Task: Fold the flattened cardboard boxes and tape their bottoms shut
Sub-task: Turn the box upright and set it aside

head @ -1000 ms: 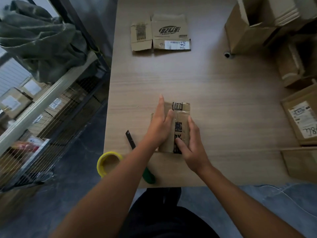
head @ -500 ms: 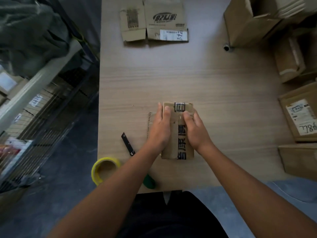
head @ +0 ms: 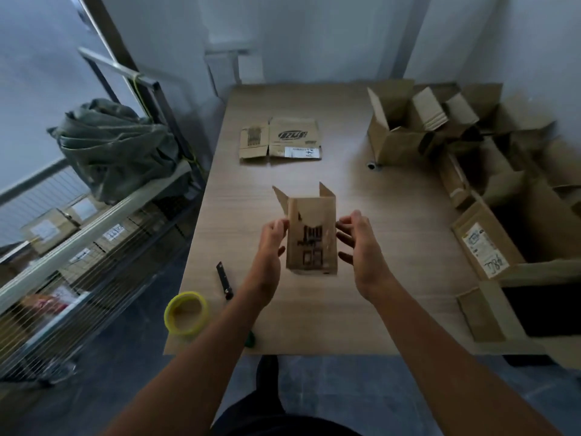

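Left grip (head: 270,243) pinches the left edge of the small box (head: 312,237), fingers curled round it. Right grip (head: 358,243) is spread, its fingers loose just beside the box's right side, and contact there is too close to call. The box stands upright between them over the middle of the tabletop (head: 393,247), two flaps poking up on top. By the left arm lie a black cutter (head: 224,280) and a yellow tape roll (head: 185,330). A flattened box (head: 279,140) lies farther back, with open boxes (head: 399,136) off to the right.

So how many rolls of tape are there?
1. The yellow tape roll sits near the table's front left corner, beside the knife. Others could hide inside the boxes.
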A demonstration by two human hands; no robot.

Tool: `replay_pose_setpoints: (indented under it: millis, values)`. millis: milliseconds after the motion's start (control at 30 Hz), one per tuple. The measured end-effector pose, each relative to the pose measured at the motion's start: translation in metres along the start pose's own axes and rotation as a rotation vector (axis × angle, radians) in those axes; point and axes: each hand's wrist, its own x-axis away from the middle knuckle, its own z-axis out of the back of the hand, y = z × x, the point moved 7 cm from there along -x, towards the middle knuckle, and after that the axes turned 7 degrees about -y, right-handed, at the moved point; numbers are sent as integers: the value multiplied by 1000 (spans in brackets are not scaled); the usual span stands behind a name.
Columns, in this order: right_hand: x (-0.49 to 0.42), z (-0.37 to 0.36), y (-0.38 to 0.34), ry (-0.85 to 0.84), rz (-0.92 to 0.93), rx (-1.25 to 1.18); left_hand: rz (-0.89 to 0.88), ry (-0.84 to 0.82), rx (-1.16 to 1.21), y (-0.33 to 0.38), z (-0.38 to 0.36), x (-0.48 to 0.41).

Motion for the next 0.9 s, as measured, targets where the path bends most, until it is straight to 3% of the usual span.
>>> replay_pose_setpoints:
  millis: [133,300,467,600,667,733,833,900]
  values:
    - [34,13,31,-5,-74,15,103,67,76,-20,-20,41]
    - [67,21,80,-11,-157,305,340,232,-68,-68,-21,73]
    - [77,29,90,42,-154,591,359,245,-179,-89,-25,91]
    - [73,44,89,129,-124,603,-35,152,-898,-67,-26,85]
    - [73,53,93,112,-62,569,-34,-47,-1035,-67,-35,71]
    - [72,62,103,70,-28,569,70,-209,-923,-69,-43,63]
    - [63,67,114,-7,-69,587,129,-190,-573,-57,-51,64]
    - [61,66,107,1,-93,611,101,-198,-686,-56,-50,66]
